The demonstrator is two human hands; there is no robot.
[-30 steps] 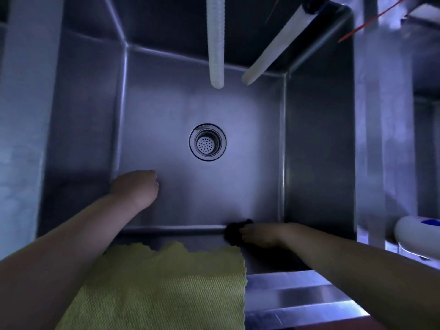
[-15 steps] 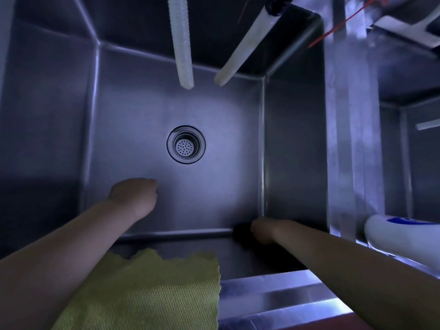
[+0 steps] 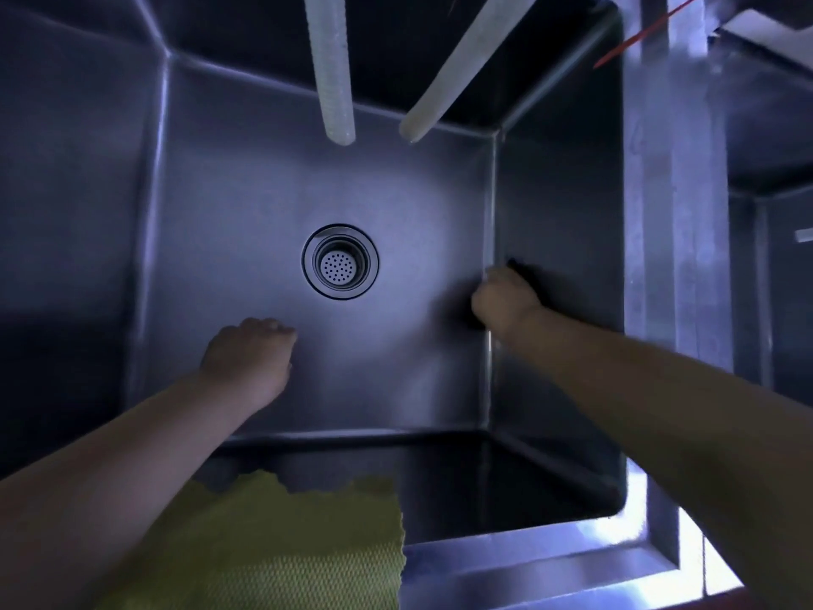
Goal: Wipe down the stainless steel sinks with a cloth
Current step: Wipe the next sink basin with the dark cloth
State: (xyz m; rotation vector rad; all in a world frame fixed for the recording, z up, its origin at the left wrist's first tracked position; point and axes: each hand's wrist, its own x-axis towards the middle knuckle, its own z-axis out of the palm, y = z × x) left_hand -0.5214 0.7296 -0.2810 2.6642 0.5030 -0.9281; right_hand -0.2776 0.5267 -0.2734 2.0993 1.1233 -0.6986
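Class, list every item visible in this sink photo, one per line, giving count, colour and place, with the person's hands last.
Sink: one, steel, fills the view.
Drain strainer: one, metal, centre of basin floor.
Hoses: two, whitish, hanging in from the top.
Yellow cloth: one, draped over near rim.
Dark cloth: one, black, against right wall.
Second basin: one, steel, far right.
Left hand: curled, on basin floor.
Right hand: grips dark cloth.
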